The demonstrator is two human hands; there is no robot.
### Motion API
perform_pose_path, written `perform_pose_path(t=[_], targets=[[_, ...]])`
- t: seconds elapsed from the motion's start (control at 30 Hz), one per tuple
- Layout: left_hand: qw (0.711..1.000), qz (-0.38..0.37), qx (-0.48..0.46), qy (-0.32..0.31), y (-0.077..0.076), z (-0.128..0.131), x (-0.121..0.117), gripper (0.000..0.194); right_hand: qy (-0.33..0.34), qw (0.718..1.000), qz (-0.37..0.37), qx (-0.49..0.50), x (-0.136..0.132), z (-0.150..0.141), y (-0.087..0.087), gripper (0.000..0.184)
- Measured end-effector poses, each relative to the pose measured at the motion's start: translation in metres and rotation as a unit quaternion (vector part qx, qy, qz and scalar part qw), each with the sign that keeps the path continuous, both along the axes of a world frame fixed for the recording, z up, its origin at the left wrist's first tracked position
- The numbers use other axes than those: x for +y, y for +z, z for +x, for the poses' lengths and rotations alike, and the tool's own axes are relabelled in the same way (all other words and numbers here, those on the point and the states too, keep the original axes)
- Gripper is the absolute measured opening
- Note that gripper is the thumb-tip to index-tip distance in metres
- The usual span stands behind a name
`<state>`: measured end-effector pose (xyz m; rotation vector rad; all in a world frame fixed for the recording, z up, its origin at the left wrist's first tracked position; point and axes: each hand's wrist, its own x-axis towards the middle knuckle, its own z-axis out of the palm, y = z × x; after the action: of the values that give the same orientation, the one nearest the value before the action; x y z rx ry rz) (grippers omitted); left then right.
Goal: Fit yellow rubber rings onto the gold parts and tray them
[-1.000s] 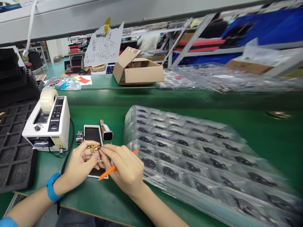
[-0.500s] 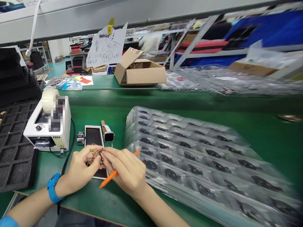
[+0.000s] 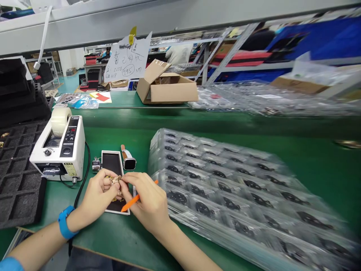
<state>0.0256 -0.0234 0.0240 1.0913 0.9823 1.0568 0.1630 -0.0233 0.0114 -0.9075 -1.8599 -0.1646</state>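
Above a white-rimmed tray with a dark inside [image 3: 112, 160], my left hand [image 3: 97, 194] is closed around small gold-coloured metal pieces [image 3: 115, 180]. Their exact kind is too small to make out, and my fingers partly cover them. My right hand [image 3: 148, 199] meets them with its fingertips pinched at the pieces' right side. An orange pen-like stick [image 3: 131, 203] is tucked across that same hand, its pointed end toward the lower left. Just behind the hands lie a smartwatch with a brown and white strap [image 3: 129, 163] and a metal tally counter [image 3: 96, 165].
On the left stands a white tape dispenser [image 3: 58, 150] with a black cable, beside a black compartment tray [image 3: 21, 173]. Stacked clear plastic blister trays [image 3: 222, 188] with dark parts cover the right side. An open cardboard box [image 3: 173, 92] sits on the ledge behind.
My right hand has shifted slightly left and turned, so the orange stick's tip has risen a little. The gold-coloured pieces have turned in my fingers and show more of their surface.
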Motion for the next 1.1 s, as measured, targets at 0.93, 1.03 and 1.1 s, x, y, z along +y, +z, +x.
perform_pose_path(t=[0.93,1.03,1.1], targets=[[0.997,-0.003,0.074,-0.021,0.010,-0.009,0.011,0.011,0.192,0.865,-0.458,0.075,-0.006,0.006,0.012,0.028],[0.998,-0.009,0.062,-0.021,0.011,-0.010,0.011,0.013,0.200,0.851,-0.478,0.082,-0.006,0.008,0.014,0.028],[0.998,-0.017,0.048,-0.026,0.012,-0.011,0.010,0.015,0.209,0.844,-0.487,0.087,-0.007,0.010,0.016,0.027]])
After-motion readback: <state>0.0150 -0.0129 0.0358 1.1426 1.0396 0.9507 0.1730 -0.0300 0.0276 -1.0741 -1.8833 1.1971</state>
